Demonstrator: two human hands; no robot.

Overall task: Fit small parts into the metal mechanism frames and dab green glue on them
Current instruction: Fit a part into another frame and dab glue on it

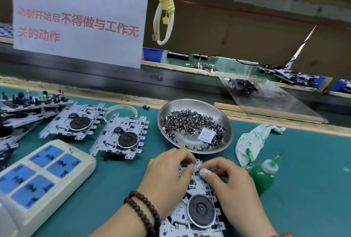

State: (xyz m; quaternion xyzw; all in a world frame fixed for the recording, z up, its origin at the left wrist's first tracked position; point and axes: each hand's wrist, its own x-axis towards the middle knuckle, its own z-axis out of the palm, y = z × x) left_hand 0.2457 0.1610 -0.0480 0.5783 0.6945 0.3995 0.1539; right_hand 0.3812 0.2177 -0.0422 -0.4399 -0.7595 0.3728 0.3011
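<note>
A teal-covered bench (117, 179) fills the lower frame, a dark conveyor strip behind it and a white notice (79, 14) with red characters at upper left. At lower centre the left hand (167, 177) and right hand (228, 185), fingers curled, pinch at the top edge of a metal mechanism frame (197, 215). A steel dish of small parts (195, 124) sits just above; the green glue bottle (264, 176) and a stained rag (252, 141) lie right, two more frames (95, 128) and a power strip (43, 176) left.
</note>
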